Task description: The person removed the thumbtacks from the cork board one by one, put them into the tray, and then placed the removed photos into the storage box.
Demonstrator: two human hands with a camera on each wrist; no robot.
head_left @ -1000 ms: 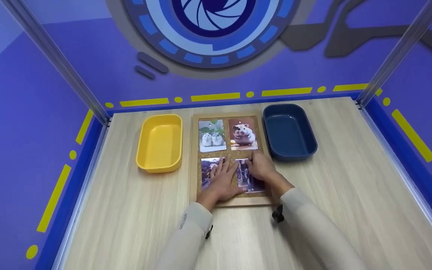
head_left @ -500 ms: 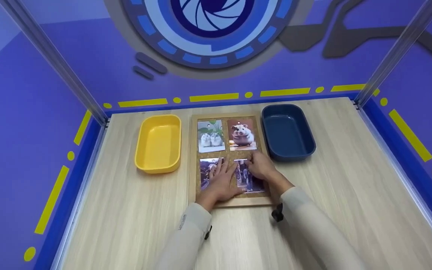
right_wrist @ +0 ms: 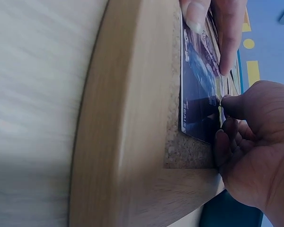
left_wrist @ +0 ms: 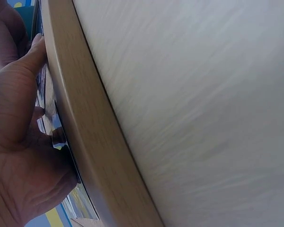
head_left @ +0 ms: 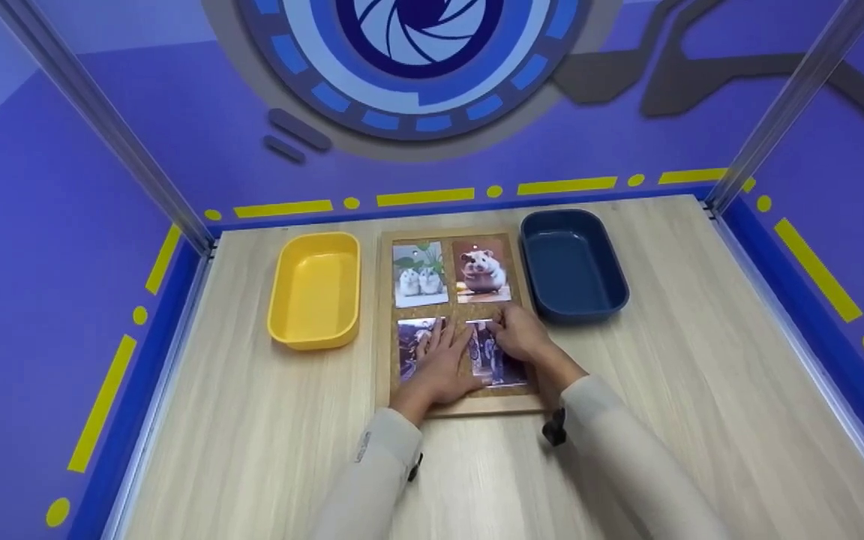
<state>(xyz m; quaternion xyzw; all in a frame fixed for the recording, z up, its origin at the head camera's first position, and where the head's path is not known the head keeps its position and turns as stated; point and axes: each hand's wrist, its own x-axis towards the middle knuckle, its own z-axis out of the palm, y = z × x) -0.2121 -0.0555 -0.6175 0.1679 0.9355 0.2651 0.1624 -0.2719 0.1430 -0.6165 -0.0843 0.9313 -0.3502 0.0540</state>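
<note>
A wood-framed corkboard [head_left: 422, 310] lies flat on the table with several photos on it. My left hand [head_left: 443, 371] rests with spread fingers over the lower left photo [head_left: 410, 351], its thumb on the lower right photo [head_left: 502, 370]. At the upper edge of that lower right photo, my right hand [head_left: 520, 335] pinches a small pushpin [right_wrist: 220, 102] between thumb and fingers; the pin is mostly hidden. Above the hands are a photo of two white hamsters [head_left: 421, 279] and a photo of one brown-and-white hamster [head_left: 483, 274], each with a small pin mark near its top.
A yellow tray [head_left: 276, 330] stands left of the board. Close to the board's upper right side is a dark blue tray [head_left: 622, 296]. Purple printed walls [head_left: 177, 142] enclose the table [head_left: 267, 450] at the back and sides.
Both hands keep their places on the corkboard. The whole head view shifts slightly, with the board and trays appearing a little further left.
</note>
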